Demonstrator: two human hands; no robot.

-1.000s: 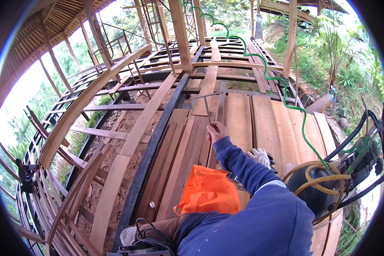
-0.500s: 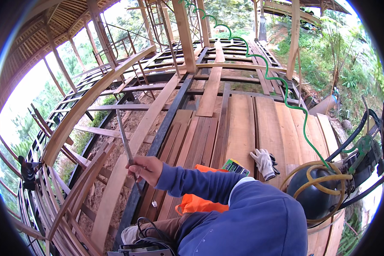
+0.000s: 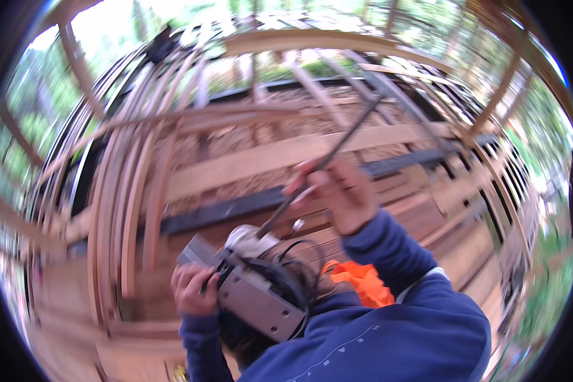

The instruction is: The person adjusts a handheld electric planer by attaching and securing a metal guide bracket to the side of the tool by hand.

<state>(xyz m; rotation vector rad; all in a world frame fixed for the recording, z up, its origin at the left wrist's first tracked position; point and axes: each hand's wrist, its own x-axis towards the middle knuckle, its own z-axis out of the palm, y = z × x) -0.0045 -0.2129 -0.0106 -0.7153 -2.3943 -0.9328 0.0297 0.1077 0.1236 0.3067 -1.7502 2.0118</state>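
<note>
My right hand point(image 3: 340, 194) is closed round a long, slim, dark metal bar point(image 3: 358, 127). One end of the bar slants up and away over the boards; the other points down toward a corded power tool point(image 3: 261, 302) in my lap. That tool has a flat silver metal plate with holes, a dark body and a black cord point(image 3: 309, 242). Whether the bar touches the tool I cannot tell. My left hand point(image 3: 194, 290) grips the tool's left end, beside a projecting metal part. A white shoe point(image 3: 248, 239) shows just behind it. The picture is smeared by motion.
An orange bag point(image 3: 366, 283) lies at my right side. Long timber strips point(image 3: 134, 210) are stacked at the left. Ahead, a pale plank point(image 3: 248, 162) and a dark beam point(image 3: 235, 205) cross an open floor frame with bare soil below. Brown floorboards point(image 3: 414, 210) extend to the right.
My view has swung to the left. The power tool, previously at the lower edge, is now fully in view with my left hand on it. The bar in my right hand now tilts the other way.
</note>
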